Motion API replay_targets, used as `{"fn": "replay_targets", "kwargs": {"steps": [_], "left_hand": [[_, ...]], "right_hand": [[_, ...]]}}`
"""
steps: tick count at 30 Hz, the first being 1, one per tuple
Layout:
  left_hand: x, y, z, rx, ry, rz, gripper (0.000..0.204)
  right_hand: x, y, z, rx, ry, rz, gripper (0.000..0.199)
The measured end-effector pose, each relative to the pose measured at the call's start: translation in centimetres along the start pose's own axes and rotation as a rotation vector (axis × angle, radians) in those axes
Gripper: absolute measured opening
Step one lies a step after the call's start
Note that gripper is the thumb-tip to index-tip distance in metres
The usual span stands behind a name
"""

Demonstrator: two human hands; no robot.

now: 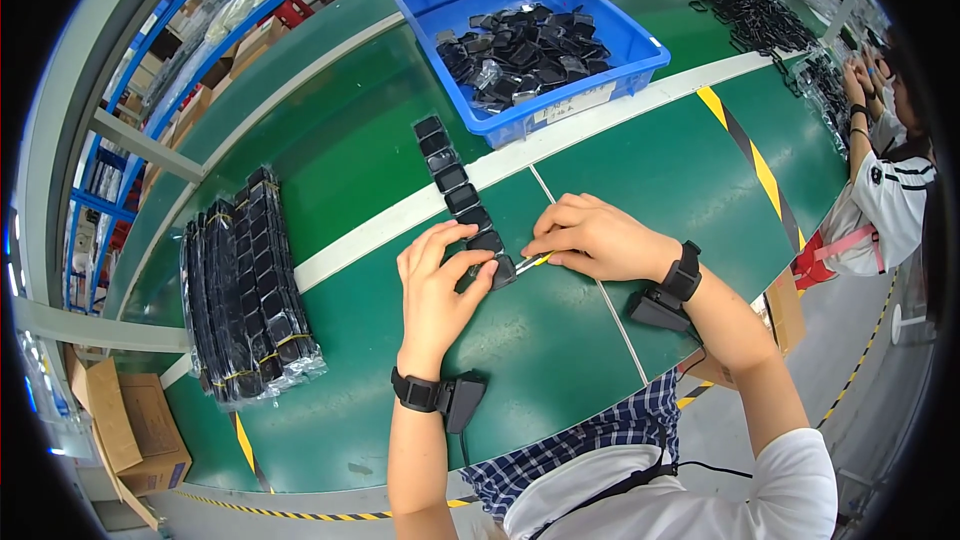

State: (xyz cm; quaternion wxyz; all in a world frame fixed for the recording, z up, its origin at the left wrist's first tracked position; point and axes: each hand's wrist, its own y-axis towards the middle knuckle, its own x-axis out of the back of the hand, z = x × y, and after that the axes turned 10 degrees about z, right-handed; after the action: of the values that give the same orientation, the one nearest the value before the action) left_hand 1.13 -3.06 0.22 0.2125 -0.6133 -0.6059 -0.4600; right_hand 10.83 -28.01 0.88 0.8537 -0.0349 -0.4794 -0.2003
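Note:
A strip of black square pieces in clear pouches [462, 198] runs from the blue bin's near corner toward me. My left hand [436, 285] has its fingers on the strip's near end, thumb and fingertips about the last pieces. In my right hand [600, 237] is a slim tool with a silver tip and yellow body [534, 262], pinched between thumb and fingers. Its tip reaches the edge of the last piece [503, 272]; whether it touches is too small to tell. My fingers hide part of the tool.
A blue bin [640, 58] at the back holds many loose black pieces. Bundled strips [235, 290] lie at the left. Black parts are heaped [750, 15] at the far right, where a co-worker [890, 160] works. Cardboard box [140, 425] at lower left.

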Motion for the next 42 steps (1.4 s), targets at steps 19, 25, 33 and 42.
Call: {"fn": "replay_targets", "kwargs": {"steps": [19,25,33,42], "left_hand": [[-0.7,0.2,1.5,0.069,-0.189,0.064,0.013],[-0.5,0.3,1.3,0.073,-0.199,0.065,0.012],[-0.5,0.3,1.1,0.086,-0.204,0.07,0.012],[-0.2,0.3,1.0,0.094,-0.202,0.08,0.012]], "right_hand": [[-0.8,0.6,0.1,-0.011,-0.071,-0.031,0.027],[0.5,0.1,0.1,-0.029,-0.064,0.057,0.026],[-0.6,0.7,0.1,0.0,-0.138,-0.026,0.026],[0.5,0.2,0.1,-0.014,-0.083,0.02,0.026]]}}
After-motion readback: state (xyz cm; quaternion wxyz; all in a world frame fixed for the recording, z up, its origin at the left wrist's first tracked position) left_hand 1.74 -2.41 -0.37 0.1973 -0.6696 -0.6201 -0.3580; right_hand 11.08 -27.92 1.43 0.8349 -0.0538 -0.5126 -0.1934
